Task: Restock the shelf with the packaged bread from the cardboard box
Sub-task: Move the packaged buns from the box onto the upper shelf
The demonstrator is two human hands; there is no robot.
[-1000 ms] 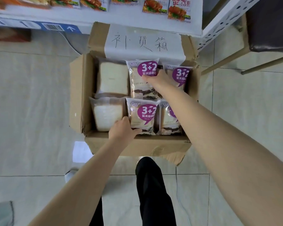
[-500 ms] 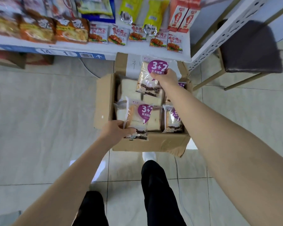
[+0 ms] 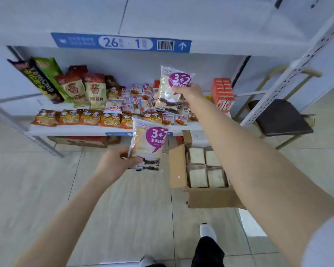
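Note:
My right hand [image 3: 189,91] holds a clear bread packet with a purple "3+2" label [image 3: 172,89] up in front of the lower shelf [image 3: 81,130], above the snack packs there. My left hand [image 3: 114,164] grips a second bread packet with the same label [image 3: 148,147] by its lower left edge, held over the floor just below the shelf's front edge. The cardboard box [image 3: 178,166] stands on the floor to the right, partly behind my right forearm, with several plain white bread packets [image 3: 198,176] showing inside.
The shelf carries orange snack packs [image 3: 89,118] along the front, brown and green bags [image 3: 85,89] at the back left and red cartons [image 3: 223,93] at the right. A shelf board with a blue label [image 3: 121,43] runs above. A dark stool [image 3: 281,116] stands at right.
Both hands have lifted a bread packet out of the box. The right one rose to the shelf, the left one moved up and left of the box. The view tilted up toward the shelf.

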